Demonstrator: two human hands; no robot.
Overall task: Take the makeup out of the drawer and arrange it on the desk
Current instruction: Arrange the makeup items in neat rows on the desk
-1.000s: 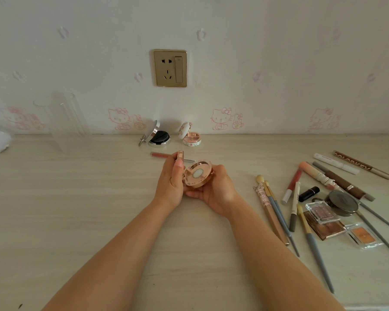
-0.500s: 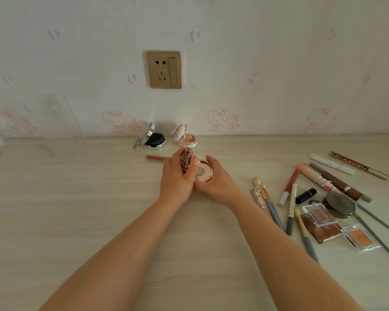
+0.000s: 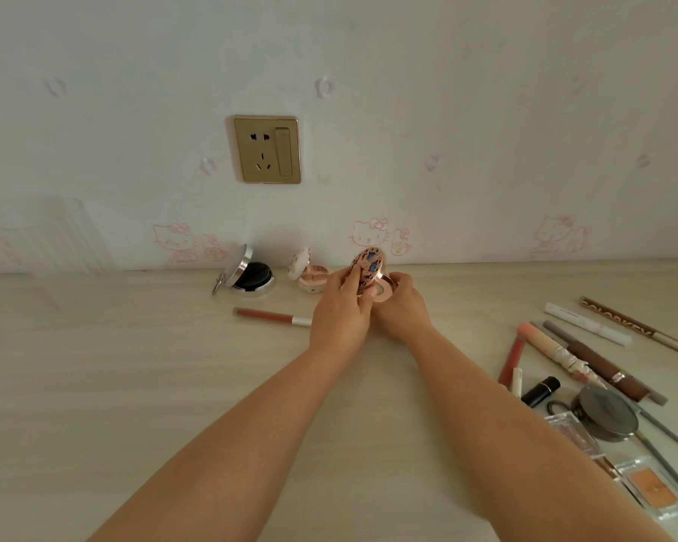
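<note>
Between our hands: an open round compact [image 3: 370,276], near the wall at the back of the desk [image 3: 134,385].
Lid: we hold it raised almost upright, patterned face toward us, base flat behind it.
Left hand [image 3: 339,311]: fingers curled round the lid's left edge.
Right hand [image 3: 400,307]: fingertips pinch the base from the right.
Just left of our fingers: a pink compact [image 3: 310,273], a black one [image 3: 247,273], a lip gloss tube [image 3: 271,317].

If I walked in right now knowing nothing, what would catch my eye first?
Probably the two hands meeting at the back of the pale wooden desk: the left hand and right hand hold an open round rose-gold compact, its patterned lid raised. Just left of it two more open compacts sit by the wall, a silver-and-black one and a pink one. Loose pencils, brushes and palettes lie scattered at the right.
</note>
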